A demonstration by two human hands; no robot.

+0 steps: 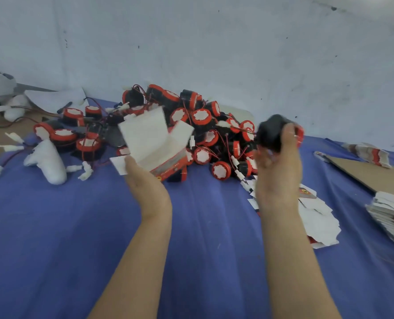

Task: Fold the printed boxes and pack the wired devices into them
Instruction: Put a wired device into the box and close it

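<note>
Packing is the step in hand: one box is standing folded and a device is waiting to go into it. The left hand [145,180] is gripping the box [152,143] from below, holding it above the table [191,238] with its white flaps gaping upward. The right hand [279,166] is clutching a black device [272,132], fingers curling round its body and the red rim showing at the right. It is hanging in the air well apart from the box, just in front of the pile [200,125]. Where its wire is running I cannot tell, as blur is hiding it. The next move is probably asking for the hands to come together, the device turning to meet the open mouth and the wire tucking in before the flaps close. Flat blanks [315,217] are lying by the right forearm, waiting
</note>
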